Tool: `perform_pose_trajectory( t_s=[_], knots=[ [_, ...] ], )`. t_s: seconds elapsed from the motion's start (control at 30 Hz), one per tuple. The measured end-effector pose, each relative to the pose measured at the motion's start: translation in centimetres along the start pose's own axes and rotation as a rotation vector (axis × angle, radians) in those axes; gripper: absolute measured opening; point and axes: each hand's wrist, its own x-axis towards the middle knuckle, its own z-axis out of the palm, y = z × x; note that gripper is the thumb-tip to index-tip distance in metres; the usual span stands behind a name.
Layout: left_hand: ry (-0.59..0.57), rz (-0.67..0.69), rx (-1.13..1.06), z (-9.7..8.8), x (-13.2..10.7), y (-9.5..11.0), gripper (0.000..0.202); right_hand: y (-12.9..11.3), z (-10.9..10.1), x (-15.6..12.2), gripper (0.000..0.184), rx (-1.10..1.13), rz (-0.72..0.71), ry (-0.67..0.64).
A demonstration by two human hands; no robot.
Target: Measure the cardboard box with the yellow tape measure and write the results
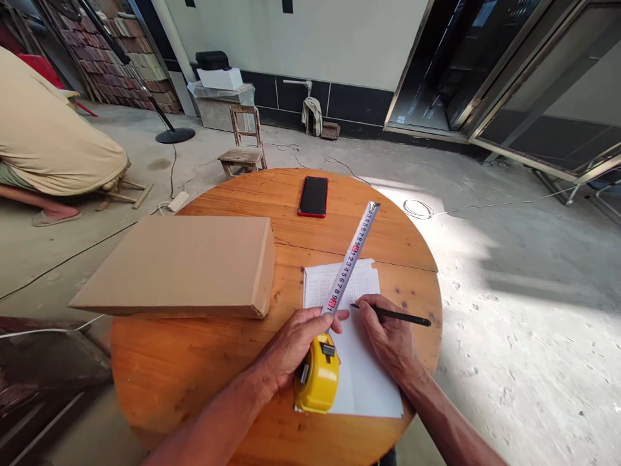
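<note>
My left hand (295,343) is closed around a yellow tape measure (317,375). Its white blade (353,255) is pulled out and slants up to the right, over a sheet of paper (361,375) on the round wooden table (194,375). My right hand (391,333) grips a black pen (395,315), whose tip touches the paper just right of the blade. A flat cardboard box (187,265) lies on the table's left side, and it juts past the rim.
A phone with a red edge (313,195) lies at the table's far side. A person in a tan shirt (43,136) bends over at the far left. A small wooden chair (245,142), cables and a lamp stand (169,129) occupy the concrete floor behind.
</note>
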Motion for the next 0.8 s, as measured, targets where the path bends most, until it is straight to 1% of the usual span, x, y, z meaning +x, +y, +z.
perform_pose_trajectory(
  t_s=[0.17,0.43,0.6,0.8],
  knots=[
    [-0.015,0.007,-0.021,-0.08,0.07,-0.21,0.026,0.44,-0.01,-0.05,0.019,0.043,0.019,0.051],
    [-0.015,0.024,0.007,0.05,0.01,-0.21,0.023,0.45,0.05,-0.02,0.019,0.044,0.023,0.024],
    [-0.005,0.024,0.015,-0.03,0.03,-0.28,0.025,0.37,0.01,-0.07,0.019,0.043,0.031,0.016],
    [-0.023,0.022,0.008,0.00,0.05,-0.14,0.023,0.43,0.16,-0.11,0.019,0.008,0.025,0.012]
  ],
)
